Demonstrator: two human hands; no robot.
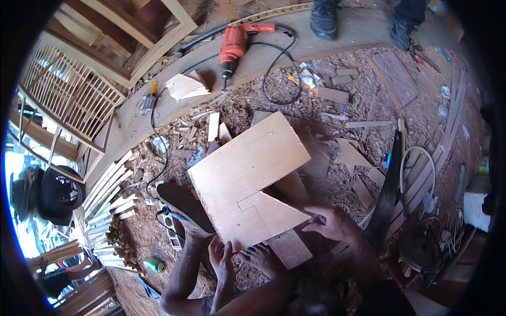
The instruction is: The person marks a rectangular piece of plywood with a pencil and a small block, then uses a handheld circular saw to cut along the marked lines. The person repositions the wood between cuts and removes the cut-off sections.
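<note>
Presently, we find the pale, notched plywood panel (255, 179) over the brown, sawdust-strewn floor (253, 90), short of the grey strip (363, 30) along its far side. The left hand's (222, 259) fingers are partly curled at the panel's near edge; the right hand's (333, 225) fingers are bent at its pointed tip. Whether either has closed on the wood, we cannot tell. We judge the narrow tip weakest: sideways pressure could split it. A slip could drop the edge onto the bare foot (261, 258). A careless outward reach could meet the long, dark, tapering blade (386, 192).
</note>
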